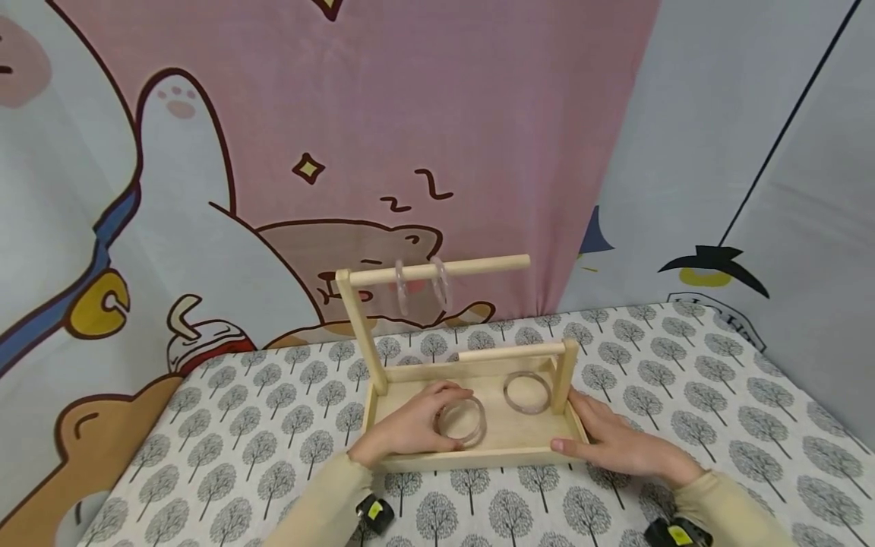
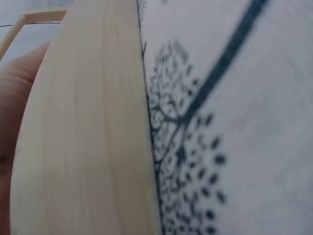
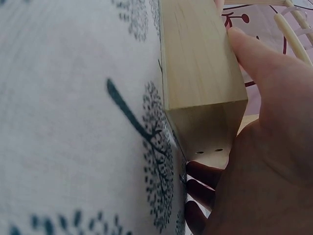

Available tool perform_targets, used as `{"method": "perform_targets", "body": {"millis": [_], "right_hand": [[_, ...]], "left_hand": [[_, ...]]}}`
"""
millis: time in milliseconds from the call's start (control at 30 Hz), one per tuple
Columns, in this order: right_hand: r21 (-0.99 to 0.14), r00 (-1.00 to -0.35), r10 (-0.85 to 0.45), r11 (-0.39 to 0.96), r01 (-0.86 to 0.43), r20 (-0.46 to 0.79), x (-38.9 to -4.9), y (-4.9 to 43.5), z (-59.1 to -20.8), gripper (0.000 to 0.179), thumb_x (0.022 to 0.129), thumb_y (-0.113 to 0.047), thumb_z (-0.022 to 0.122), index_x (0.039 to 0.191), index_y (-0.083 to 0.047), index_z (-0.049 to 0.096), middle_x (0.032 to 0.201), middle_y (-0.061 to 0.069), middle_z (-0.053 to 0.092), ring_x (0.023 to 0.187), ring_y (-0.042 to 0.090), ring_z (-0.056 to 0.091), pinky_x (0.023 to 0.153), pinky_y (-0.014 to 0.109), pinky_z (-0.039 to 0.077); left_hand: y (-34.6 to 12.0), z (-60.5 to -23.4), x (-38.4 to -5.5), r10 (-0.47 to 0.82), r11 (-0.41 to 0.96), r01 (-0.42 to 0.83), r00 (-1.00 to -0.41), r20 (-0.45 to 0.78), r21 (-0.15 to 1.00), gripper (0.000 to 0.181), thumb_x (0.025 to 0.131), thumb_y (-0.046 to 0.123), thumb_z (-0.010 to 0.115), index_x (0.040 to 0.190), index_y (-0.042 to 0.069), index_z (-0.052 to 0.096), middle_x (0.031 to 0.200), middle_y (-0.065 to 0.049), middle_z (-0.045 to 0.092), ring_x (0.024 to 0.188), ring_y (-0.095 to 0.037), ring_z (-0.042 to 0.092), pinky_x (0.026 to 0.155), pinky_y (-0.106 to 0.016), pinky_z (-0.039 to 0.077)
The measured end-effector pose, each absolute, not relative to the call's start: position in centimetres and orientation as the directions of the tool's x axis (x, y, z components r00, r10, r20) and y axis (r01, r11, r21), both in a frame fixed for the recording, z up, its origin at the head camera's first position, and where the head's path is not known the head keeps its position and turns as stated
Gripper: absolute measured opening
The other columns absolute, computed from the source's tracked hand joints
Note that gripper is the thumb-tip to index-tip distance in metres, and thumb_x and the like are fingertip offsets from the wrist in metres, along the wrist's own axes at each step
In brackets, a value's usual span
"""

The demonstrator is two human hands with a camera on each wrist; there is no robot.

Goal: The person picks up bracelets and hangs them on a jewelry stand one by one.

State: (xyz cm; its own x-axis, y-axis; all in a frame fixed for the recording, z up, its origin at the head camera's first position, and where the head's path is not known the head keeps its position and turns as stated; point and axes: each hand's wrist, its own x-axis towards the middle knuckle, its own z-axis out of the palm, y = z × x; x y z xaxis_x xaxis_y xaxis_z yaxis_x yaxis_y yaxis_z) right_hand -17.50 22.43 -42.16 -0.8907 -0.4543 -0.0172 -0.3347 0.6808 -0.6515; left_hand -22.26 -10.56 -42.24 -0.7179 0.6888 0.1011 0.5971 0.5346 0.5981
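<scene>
Pinkish ring (image 1: 483, 419) in curved left grip (image 1: 418, 422)

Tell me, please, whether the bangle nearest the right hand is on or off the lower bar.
Off: the bangle lies flat in the wooden tray, apart from the lower bar.

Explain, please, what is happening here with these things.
A person's left hand holds a pale ring at the wooden tray, while the right hand grips the tray's right end. A second ring lies in the tray nearer the right hand. Two more rings hang from the upper bar; the lower bar bears none.
</scene>
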Motion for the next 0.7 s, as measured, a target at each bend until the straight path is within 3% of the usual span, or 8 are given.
{"method": "perform_targets", "body": {"millis": [267, 700], "right_hand": [[-0.649, -0.891, -0.454, 0.681, -0.338, -0.014, -17.45, 22.46, -42.12, 0.092, 0.091, -0.043, 0.062, 0.153, 0.002, 0.011, 0.149, 0.036, 0.020, 0.132, 0.058, 0.020, 0.094, 0.078, 0.025], [-0.640, -0.892, -0.451, 0.692, -0.335, -0.020, -17.54, 22.46, -42.24, 0.092, 0.091, -0.045, 0.061, 0.153, 0.000, 0.010, 0.149, 0.035, 0.021, 0.132, 0.058, 0.021, 0.093, 0.079, 0.024]], "left_hand": [[-11.25, -42.15, -22.25, 0.643, 0.421, 0.518, -0.749, 0.158, 0.745, 0.076, 0.074, 0.012, 0.080, 0.140, 0.000, 0.043, 0.131, -0.013, 0.051, 0.107, -0.031, 0.055, 0.090, -0.034, 0.051], [-11.40, -41.28, -21.68, 0.548, 0.343, 0.396, -0.821, 0.161, 0.852, 0.071, 0.080, 0.007, 0.075, 0.141, 0.000, 0.040, 0.131, -0.015, 0.049, 0.108, -0.031, 0.057, 0.089, -0.037, 0.053]]}}
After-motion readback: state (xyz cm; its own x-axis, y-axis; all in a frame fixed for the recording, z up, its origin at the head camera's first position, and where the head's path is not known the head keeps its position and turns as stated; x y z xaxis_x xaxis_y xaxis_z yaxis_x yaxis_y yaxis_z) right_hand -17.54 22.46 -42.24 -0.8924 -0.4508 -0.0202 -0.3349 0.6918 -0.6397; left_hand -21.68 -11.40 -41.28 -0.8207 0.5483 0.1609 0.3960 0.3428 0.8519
